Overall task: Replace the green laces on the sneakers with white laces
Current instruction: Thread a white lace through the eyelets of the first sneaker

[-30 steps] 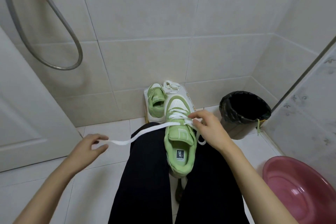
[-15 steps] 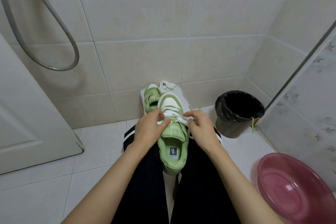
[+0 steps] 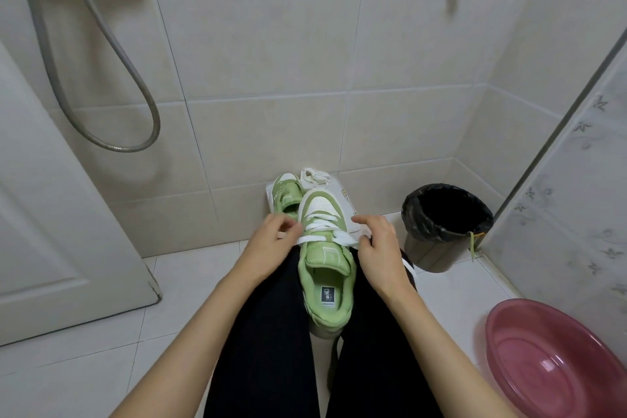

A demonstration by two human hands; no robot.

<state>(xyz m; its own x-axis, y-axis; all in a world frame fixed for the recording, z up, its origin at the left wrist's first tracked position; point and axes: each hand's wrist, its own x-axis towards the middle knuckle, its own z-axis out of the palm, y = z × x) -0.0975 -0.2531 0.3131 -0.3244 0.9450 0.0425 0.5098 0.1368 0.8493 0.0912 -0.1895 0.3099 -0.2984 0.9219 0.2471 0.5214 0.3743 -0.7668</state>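
The green sneaker lies between the person's thighs, its long axis running straight away and its toe toward the tiled wall. The left hand and right hand, fingers curled, each pinch an end of its white lace. The second sneaker sits on a box beyond.

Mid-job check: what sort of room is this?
Most likely a home bathroom or shower room: pale tiled walls, a grey metal shower hose looped on the left, a round pink plastic basin on the floor.
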